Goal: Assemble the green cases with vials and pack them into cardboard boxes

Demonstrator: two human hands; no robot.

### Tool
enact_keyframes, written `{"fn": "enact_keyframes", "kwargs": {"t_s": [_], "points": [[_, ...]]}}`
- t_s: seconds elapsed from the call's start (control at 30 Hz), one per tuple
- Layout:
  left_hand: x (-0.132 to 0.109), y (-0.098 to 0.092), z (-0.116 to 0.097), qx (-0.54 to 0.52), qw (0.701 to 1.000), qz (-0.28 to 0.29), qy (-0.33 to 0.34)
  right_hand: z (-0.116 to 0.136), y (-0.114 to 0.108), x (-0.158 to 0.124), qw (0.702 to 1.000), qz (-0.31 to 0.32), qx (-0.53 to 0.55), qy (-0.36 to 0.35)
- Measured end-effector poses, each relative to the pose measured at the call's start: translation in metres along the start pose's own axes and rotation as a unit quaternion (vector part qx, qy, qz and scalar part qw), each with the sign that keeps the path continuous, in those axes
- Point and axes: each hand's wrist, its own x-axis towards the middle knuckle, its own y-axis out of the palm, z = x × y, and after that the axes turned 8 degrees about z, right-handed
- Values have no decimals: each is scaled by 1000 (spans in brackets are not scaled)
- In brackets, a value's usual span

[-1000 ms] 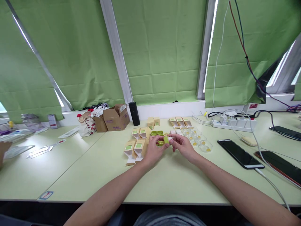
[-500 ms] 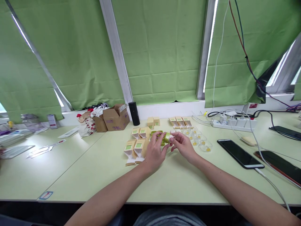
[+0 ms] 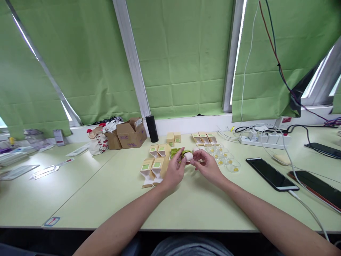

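Observation:
My left hand (image 3: 175, 170) holds a small rounded case (image 3: 188, 156), green at the back with a smooth pale pinkish-white face towards me. Its fingers and thumb grip the left side. My right hand (image 3: 206, 164) is at the right edge of this case, fingers curled and thumb at its lower corner. A pale piece (image 3: 195, 150) shows just behind the right fingertips; whether they touch it I cannot tell. Behind my left hand lie more green pieces (image 3: 174, 151). Open card boxes with green squares (image 3: 157, 165) stand to the left. Clear plastic shells with yellow centres (image 3: 220, 156) lie to the right.
More small boxes (image 3: 204, 138) stand at the back. A black cylinder (image 3: 151, 128) and a cardboard carton (image 3: 131, 133) are near the wall. On the right lie a phone (image 3: 272, 174), a second phone (image 3: 317, 186), cables and a power strip (image 3: 266, 139).
The case has turned, so its pale face now points towards me instead of sideways. My right fingers have shifted slightly along its right side.

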Motion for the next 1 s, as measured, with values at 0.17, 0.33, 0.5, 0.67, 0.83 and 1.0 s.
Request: {"fn": "enact_keyframes", "kwargs": {"t_s": [0.17, 0.33, 0.5, 0.67, 0.83, 1.0], "points": [[1, 2, 0, -50, 998, 13, -17, 3, -4, -5, 968, 7, -211, -136], [-1, 3, 1, -62, 997, 31, -29, 1, -3, -6, 936, 28, -293, -192], [-1, 2, -2, -63, 997, 33, -32, -2, -3, -4, 933, 45, -295, -203], [1, 4, -3, -50, 998, 15, -39, -5, -3, -3, 927, 51, -299, -220], [5, 8, 0, -49, 998, -14, -44, -4, -1, -2, 923, 47, -313, -221], [6, 11, -2, -58, 997, -34, -43, -1, 0, -2, 921, 47, -315, -225]]}}
